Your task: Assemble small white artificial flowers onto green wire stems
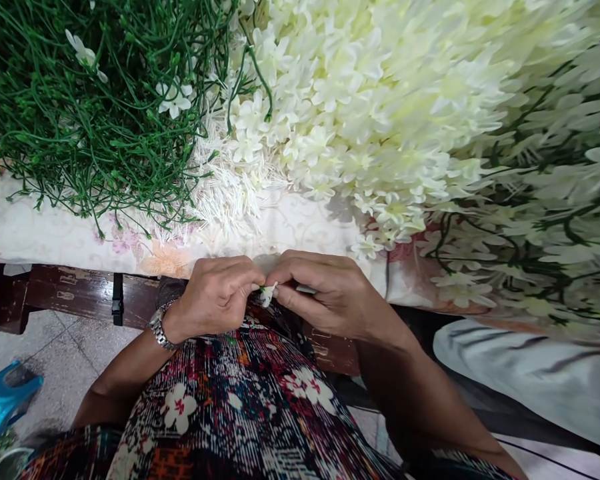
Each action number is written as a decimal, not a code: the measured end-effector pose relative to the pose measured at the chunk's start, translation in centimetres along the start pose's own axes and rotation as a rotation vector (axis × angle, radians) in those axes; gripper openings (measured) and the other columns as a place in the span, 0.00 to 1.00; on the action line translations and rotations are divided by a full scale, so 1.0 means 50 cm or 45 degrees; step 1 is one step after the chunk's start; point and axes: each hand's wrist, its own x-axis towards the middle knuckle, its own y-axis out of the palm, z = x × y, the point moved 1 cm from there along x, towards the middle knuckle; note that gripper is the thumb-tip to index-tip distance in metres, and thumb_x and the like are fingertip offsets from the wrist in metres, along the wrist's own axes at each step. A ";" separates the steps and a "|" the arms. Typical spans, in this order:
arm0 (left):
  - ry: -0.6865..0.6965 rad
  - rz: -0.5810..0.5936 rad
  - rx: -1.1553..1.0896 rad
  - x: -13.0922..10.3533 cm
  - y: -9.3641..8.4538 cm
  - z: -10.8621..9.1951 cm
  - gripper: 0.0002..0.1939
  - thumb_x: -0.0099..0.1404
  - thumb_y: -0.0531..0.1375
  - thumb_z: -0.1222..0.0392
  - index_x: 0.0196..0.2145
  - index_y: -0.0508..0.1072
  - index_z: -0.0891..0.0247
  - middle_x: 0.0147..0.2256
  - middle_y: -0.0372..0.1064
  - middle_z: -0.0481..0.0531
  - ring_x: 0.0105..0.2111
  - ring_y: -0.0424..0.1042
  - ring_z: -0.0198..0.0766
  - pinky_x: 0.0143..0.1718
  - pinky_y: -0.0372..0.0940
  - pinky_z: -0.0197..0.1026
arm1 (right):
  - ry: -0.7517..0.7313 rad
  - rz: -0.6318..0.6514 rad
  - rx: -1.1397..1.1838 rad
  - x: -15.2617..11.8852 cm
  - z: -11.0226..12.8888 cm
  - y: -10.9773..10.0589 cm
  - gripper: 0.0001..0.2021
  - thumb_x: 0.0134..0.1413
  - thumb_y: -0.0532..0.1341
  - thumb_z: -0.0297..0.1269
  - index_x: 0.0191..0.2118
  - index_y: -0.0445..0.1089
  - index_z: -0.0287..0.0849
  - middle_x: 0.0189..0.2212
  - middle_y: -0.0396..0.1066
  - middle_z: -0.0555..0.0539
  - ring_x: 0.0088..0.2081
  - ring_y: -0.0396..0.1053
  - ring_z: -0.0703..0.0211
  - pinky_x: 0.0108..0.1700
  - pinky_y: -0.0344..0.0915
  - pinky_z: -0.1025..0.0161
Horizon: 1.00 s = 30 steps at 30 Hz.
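Head view, item: small cream-white plastic flower blossom with a green centre (269, 293), held at the meeting point of both hands, just below the edge of the surface and above the lap. Grip, left hand (219, 294): fingers curled, thumb and forefinger pressed together on the left side of the blossom. Grip, right hand (325, 291): thumb and forefinger pinching the right side of the same blossom; whether a stem piece lies between these fingertips cannot be told.

Risk, as judged: the blossom is tiny and held only by its tips, so a slip of either pinch could drop it into the patterned dark floral dress (250, 400) or onto the floor, where it would be hard to spot; too hard a squeeze could crease the petals.

Pose: both wrists bent inward, knuckles up, forearms coming from the lower corners; silver metal wristwatch (160, 328) on the left wrist.

Surroundings: pale floral-printed cloth (55, 233) covering the surface; heap of green plastic stems (90, 120) at upper left; large heap of cream-white artificial blossoms (380, 100) at upper centre; finished white-flowered sprays (545, 220) at right; dark wooden frame (75, 293) under the cloth; blue plastic object (5, 397) on the grey floor at lower left.
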 end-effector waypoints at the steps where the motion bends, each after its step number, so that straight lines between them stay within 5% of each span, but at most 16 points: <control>1: -0.001 -0.002 -0.002 0.000 0.000 0.000 0.09 0.54 0.48 0.74 0.25 0.65 0.65 0.18 0.59 0.45 0.19 0.57 0.28 0.20 0.55 0.32 | 0.002 -0.008 0.007 -0.001 0.000 0.001 0.05 0.50 0.53 0.26 0.29 0.63 0.41 0.23 0.65 0.51 0.26 0.62 0.69 0.27 0.60 0.70; 22: -0.105 -0.082 -0.085 -0.001 0.008 0.000 0.06 0.57 0.50 0.70 0.26 0.64 0.65 0.19 0.59 0.45 0.20 0.59 0.28 0.21 0.56 0.33 | 0.043 -0.150 -0.017 -0.009 -0.003 0.015 0.03 0.49 0.54 0.26 0.30 0.63 0.41 0.23 0.64 0.52 0.26 0.62 0.70 0.28 0.61 0.70; 30: -0.299 -0.212 -0.187 0.002 0.004 -0.008 0.05 0.57 0.52 0.71 0.26 0.66 0.66 0.20 0.62 0.45 0.19 0.60 0.26 0.21 0.57 0.31 | 0.009 -0.601 -0.273 -0.014 0.003 0.044 0.10 0.46 0.59 0.27 0.37 0.59 0.41 0.27 0.67 0.51 0.25 0.64 0.70 0.24 0.62 0.72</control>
